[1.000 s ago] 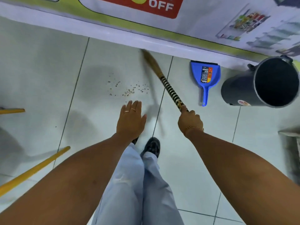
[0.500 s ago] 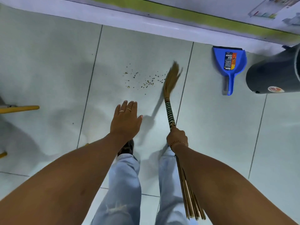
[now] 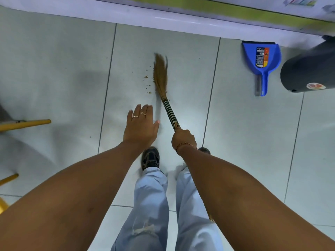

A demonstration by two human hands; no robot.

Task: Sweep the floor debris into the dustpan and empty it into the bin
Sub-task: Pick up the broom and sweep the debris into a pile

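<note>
My right hand (image 3: 183, 139) is closed around the striped handle of a straw broom (image 3: 161, 77). Its brown bristles rest on the pale tiled floor (image 3: 63, 73), blurred with motion, right beside a scatter of small brown debris (image 3: 147, 82) on their left. My left hand (image 3: 140, 125) hovers flat and empty, fingers together, just left of the broom handle. A blue dustpan (image 3: 261, 60) lies on the floor far to the right, handle toward me. Next to it, at the right edge, a dark bin (image 3: 308, 69) is partly cut off.
A white and green wall base (image 3: 163, 15) runs across the top. Yellow legs (image 3: 25, 124) of some furniture stick in from the left edge. My own shoes (image 3: 150, 157) and light jeans stand below the hands.
The broom swung from the far right down and left, and its bristles now lie against the debris. The debris looks gathered closer to the bristles. The view has tilted downward.
</note>
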